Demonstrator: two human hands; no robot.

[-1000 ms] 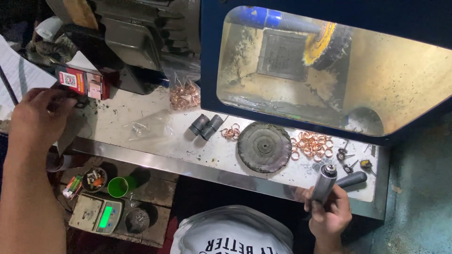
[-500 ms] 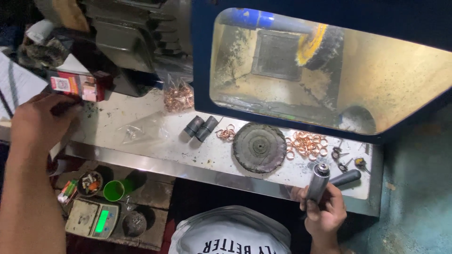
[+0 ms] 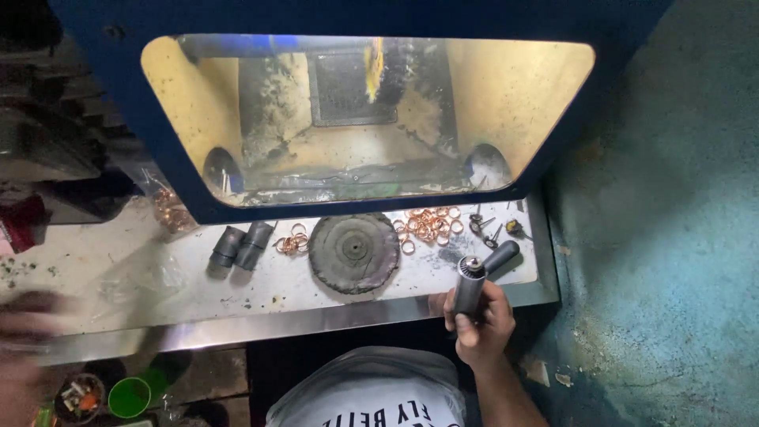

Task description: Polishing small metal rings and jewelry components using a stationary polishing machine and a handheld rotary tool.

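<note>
The right hand (image 3: 480, 324) is wrapped around a dark metal cylinder (image 3: 470, 289), a mandrel-like tool with a shiny tip, held upright at the near edge of the tabletop (image 3: 332, 312), just right of the round grey disc (image 3: 353, 253). A second cylinder (image 3: 498, 257) lies slanted just behind it, touching or nearly so. The held piece looks solid and stiff, probably heavy for its size, with a smooth side that could slip in a loose fist; taking it around the middle of the shaft, as now, seems the sound place. The left hand (image 3: 28, 332) is a blur at the tabletop's far left, well away from the disc, and I cannot tell whether it is spread or closed on something. Beyond the disc, copper rings (image 3: 427, 225) lie scattered to its right, a few more to its left beside two short black tubes (image 3: 241, 245). Behind all of it stands the blue hood (image 3: 364, 202) with its lit yellow chamber.
</note>
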